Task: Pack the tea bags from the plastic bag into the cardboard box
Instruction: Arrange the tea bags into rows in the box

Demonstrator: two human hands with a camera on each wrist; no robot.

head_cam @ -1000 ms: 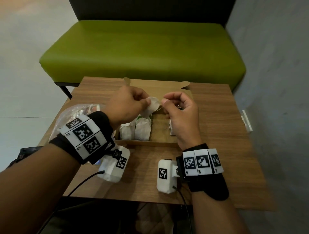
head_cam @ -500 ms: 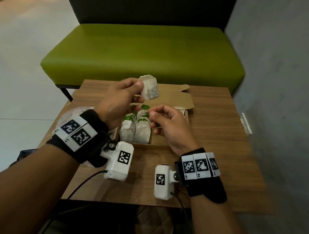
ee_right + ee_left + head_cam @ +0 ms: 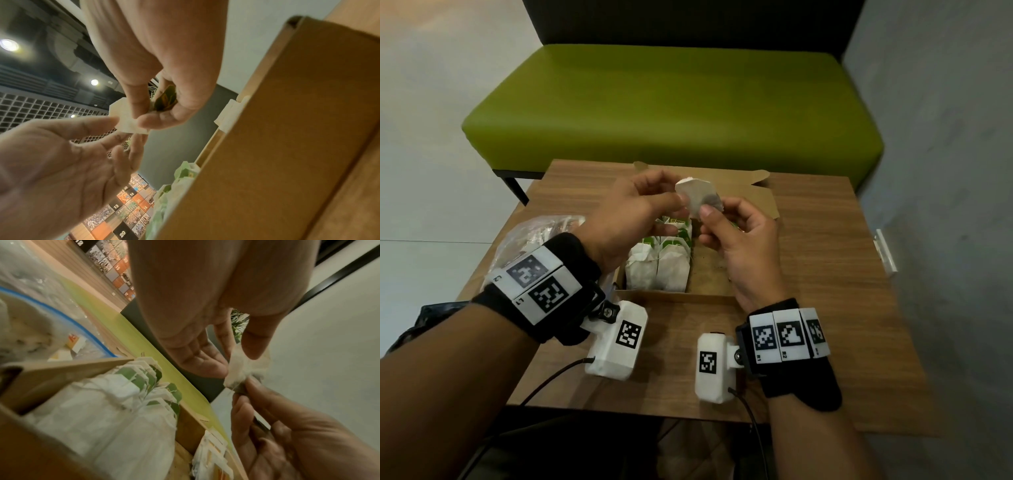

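Table (image 3: 808,342), lower frame: near edge bare wood.

Box (image 3: 674,296), centre: open; bags (image 3: 657,267) stood upright in rows at its left, floor at right free, likely the next slot.

Left hand (image 3: 633,212) and right hand (image 3: 739,240), above the box: each pinched the one tea bag (image 3: 700,197), probably to straighten it; green tag (image 3: 166,99) tucked in the right fingers.

Plastic bag (image 3: 534,236), mid left: beside the box, on the table.

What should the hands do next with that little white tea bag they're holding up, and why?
Probably lower the white paper tea bag into the brown cardboard box, beside the standing bags with green tags. The left hand and right hand both pinch it above the box, and bare floor shows right of that row.
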